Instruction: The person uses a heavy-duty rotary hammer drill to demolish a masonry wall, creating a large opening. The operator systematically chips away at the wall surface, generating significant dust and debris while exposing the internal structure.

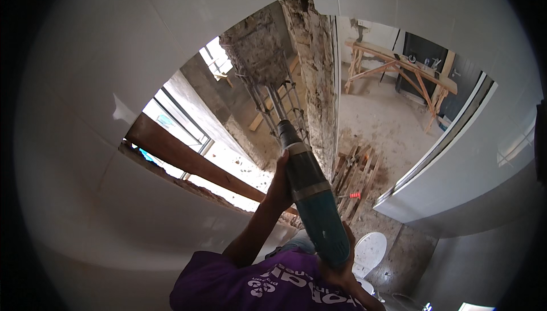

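A teal and black demolition hammer (310, 194) points up and away from me, its chisel (277, 103) reaching among exposed steel bars (296, 97). Above the bars hangs a rough broken concrete chunk (259, 49); whether the chisel tip touches it I cannot tell. My left hand (279, 188) is closed around the front of the hammer's body, with the thumb along its side. At the rear end, my right hand (340, 271) grips the hammer, its fingers mostly hidden behind the casing.
A wooden plank (188, 160) spans the broken wall opening at left. Loose timber (356, 177) lies on the floor below, near a white toilet (370, 251). A wooden workbench (399, 63) with tools stands in the far room. White tiled wall (74, 140) surrounds the opening.
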